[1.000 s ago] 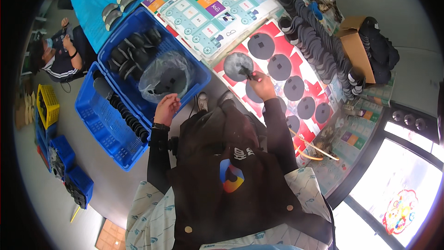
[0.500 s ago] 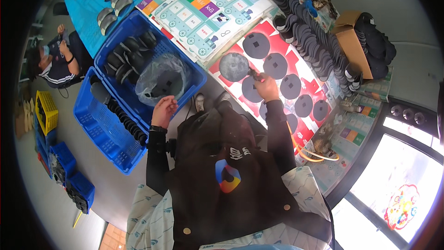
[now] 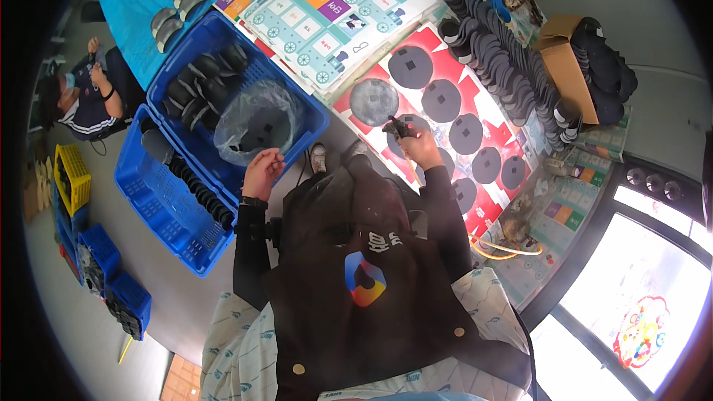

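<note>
My right hand is wrapped round a dark spray gun with a yellow-orange hose, above a red-and-white sheet. Round dark grey discs lie on that sheet, most with a small dark square in the middle. One disc, left of the spray gun, looks paler and mottled. Another disc is partly hidden beneath the gun and hand. My left hand is closed, fingertips together, by the blue basket's near rim; whatever it may hold is too small to see. Beside it, a clear plastic bag holds dark discs.
The blue basket also holds curved black pieces; a second blue basket stands alongside. Printed boards lie beyond. Rows of dark curved pieces and a cardboard box are at right. A person sits far left.
My right hand has drawn slightly nearer to me with the spray gun, which now points more to the left. The left hand stays almost in place.
</note>
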{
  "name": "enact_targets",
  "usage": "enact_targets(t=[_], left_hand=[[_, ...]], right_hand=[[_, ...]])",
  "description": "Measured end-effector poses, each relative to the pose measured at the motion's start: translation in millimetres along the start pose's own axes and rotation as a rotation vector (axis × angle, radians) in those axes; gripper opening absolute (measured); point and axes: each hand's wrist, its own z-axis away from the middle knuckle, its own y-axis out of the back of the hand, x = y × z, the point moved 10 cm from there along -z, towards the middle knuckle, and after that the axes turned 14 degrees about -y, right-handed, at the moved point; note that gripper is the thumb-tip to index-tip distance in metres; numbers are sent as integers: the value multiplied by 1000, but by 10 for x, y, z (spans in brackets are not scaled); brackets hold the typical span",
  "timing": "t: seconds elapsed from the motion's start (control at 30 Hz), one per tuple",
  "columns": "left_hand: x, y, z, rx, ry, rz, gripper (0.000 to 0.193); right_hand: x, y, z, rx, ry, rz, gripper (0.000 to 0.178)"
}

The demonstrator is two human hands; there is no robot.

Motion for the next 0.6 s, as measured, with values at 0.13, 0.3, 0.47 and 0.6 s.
enact_targets(t=[0.13, 0.3, 0.47, 0.6], left_hand=[[8, -6, -33, -3, -4, 6, 18], [11, -19, -74, -4, 13, -17, 18], [77, 80, -54, 51, -9, -24, 19], [123, 136, 15, 42, -39, 34, 21]], right_hand=[[55, 240, -49, 205, -60, -82, 32], [-123, 106, -86, -44, 17, -93, 33], [-59, 475, -326, -175, -69, -604, 26], [46, 1088, -717, 152, -122, -570, 32]])
